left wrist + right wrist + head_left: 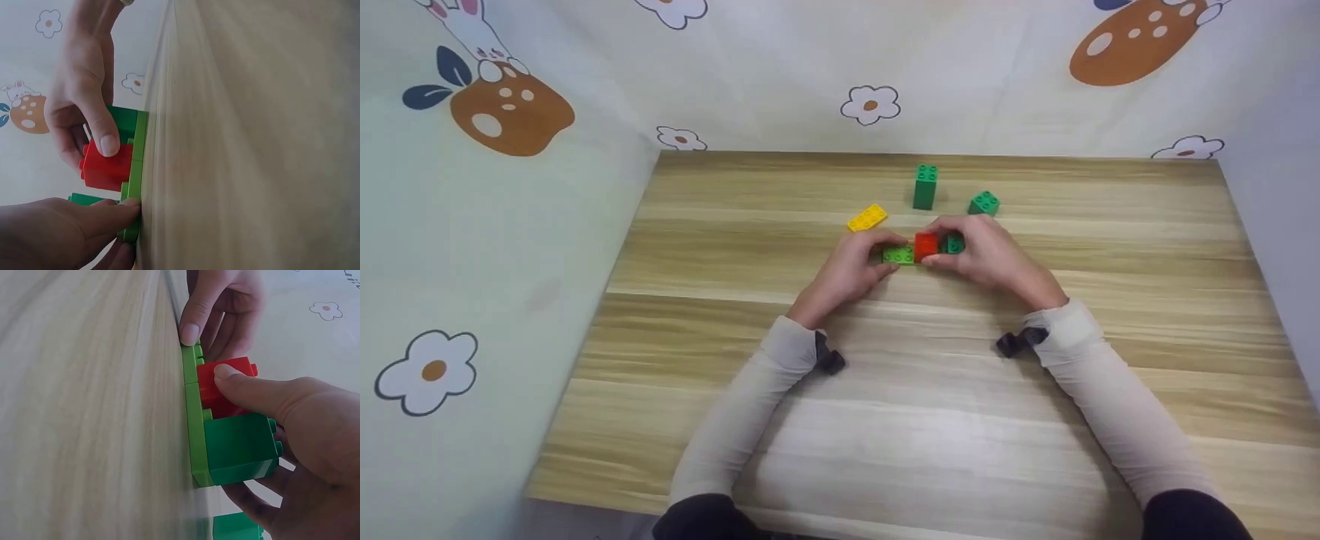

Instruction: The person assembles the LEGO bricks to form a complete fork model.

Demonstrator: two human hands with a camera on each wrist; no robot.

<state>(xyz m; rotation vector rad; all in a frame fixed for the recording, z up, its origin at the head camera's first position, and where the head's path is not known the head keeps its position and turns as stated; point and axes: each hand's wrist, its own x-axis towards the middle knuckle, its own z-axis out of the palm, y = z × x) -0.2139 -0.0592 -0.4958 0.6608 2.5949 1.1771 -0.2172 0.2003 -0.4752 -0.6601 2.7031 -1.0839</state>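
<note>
A row of two light green flat bricks (898, 256) lies end to end on the table. My left hand (849, 268) pinches the left end of this row, thumb on the near side. Between the thumb and fingers of my right hand (996, 253) is a red brick (926, 247), which straddles the seam where the two flat bricks meet. In the right wrist view, the red brick (225, 388) sits right at the studs of the row. A dark green brick (242, 445) stands on the row's right end, under my right palm.
Behind my hands, a tall green block (925, 191) stands upright on the wood-patterned table (720, 247). To its right is a green brick (983, 203), and a yellow flat brick (868, 217) lies beyond my left hand. A patterned wall covering (780, 82) borders the table's back edge.
</note>
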